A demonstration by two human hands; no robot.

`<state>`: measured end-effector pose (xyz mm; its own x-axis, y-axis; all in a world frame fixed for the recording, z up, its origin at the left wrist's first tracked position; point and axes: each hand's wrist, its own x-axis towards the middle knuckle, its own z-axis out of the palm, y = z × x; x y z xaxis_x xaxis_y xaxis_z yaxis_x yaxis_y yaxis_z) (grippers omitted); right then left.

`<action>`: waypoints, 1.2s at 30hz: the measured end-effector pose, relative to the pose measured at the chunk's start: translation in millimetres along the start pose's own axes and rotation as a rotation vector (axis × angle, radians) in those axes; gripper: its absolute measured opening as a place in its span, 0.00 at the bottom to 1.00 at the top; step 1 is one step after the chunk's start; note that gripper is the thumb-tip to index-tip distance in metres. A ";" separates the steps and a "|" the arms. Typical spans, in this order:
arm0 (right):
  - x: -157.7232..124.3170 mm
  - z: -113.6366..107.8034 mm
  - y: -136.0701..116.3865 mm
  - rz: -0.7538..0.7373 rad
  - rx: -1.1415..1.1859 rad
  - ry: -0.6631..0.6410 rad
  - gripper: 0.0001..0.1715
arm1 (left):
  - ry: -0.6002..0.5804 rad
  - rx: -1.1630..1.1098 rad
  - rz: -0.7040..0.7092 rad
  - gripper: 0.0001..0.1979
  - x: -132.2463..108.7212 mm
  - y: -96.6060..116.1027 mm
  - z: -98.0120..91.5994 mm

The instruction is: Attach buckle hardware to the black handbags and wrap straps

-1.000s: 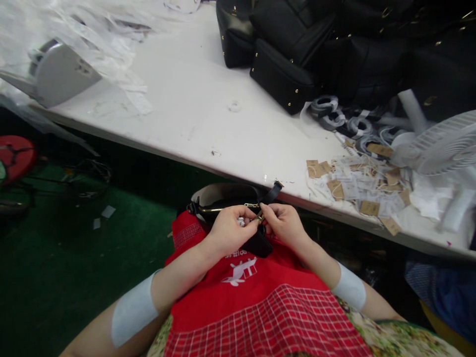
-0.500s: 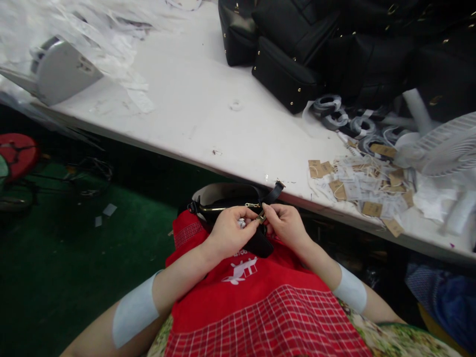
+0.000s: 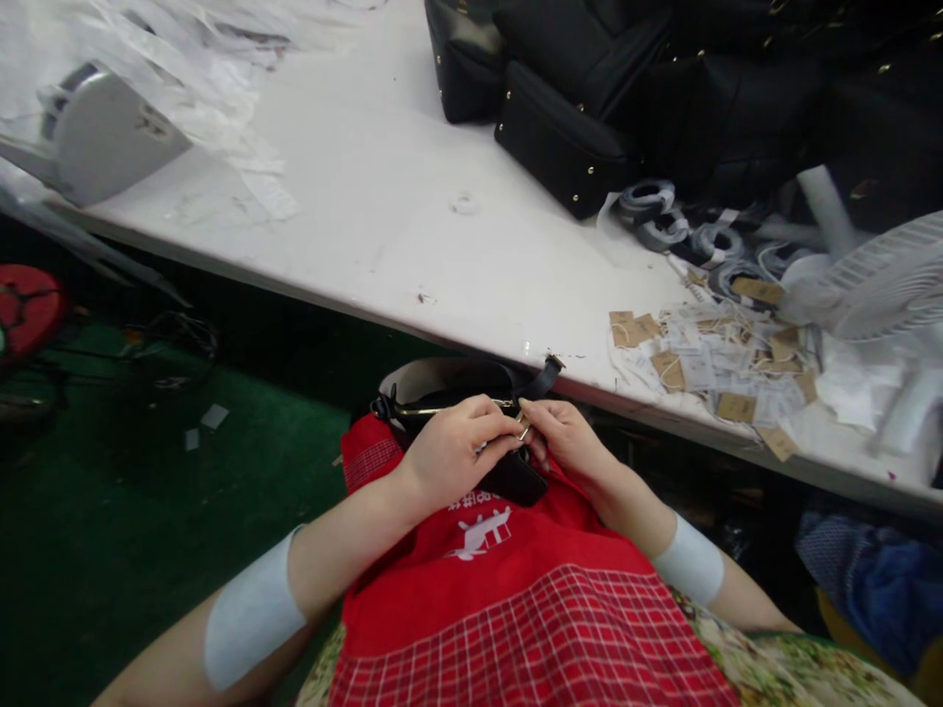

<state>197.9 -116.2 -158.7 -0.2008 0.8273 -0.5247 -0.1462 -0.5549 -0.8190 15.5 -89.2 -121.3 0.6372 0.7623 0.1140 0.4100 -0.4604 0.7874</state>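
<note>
White table [image 3: 368, 196] runs across your front. Black bags [image 3: 564, 137] are heaped on its far right. You're in a red apron [image 3: 471, 628] with a plaid lower panel. White fan [image 3: 884, 285] at the table's right side; paper tags [image 3: 718, 358], brown and white, scattered just left of it. The bag you're on [image 3: 416, 424], black with a gold zip, is in your lap, at the near table edge. Left hand [image 3: 461, 444]: fingers curled, nearly closed, tips pinching a small gold metal piece [image 3: 525, 430]. Right hand [image 3: 571, 442]: thumb and fingers closed on the same piece; lower fingers partly hidden. Strap end [image 3: 545, 376] sticks up just beyond your right thumb, buckle near the table edge. Can't read the metal piece's exact shape.
</note>
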 end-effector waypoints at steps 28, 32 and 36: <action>4.7 -3.4 15.1 0.115 0.258 -0.181 0.30 | -0.112 0.170 0.114 0.03 2.4 2.1 -13.7; 4.9 -3.3 14.1 0.114 0.226 -0.185 0.31 | -0.199 0.173 0.141 0.04 7.2 1.4 -14.1; 3.8 -3.3 13.6 0.105 0.218 -0.175 0.31 | -0.265 0.320 0.104 0.06 8.5 6.0 -12.8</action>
<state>198.3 -120.4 -172.5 -0.3869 0.7472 -0.5405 -0.3164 -0.6581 -0.6833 15.0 -79.7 -107.8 0.8145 0.5801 -0.0093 0.4897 -0.6788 0.5472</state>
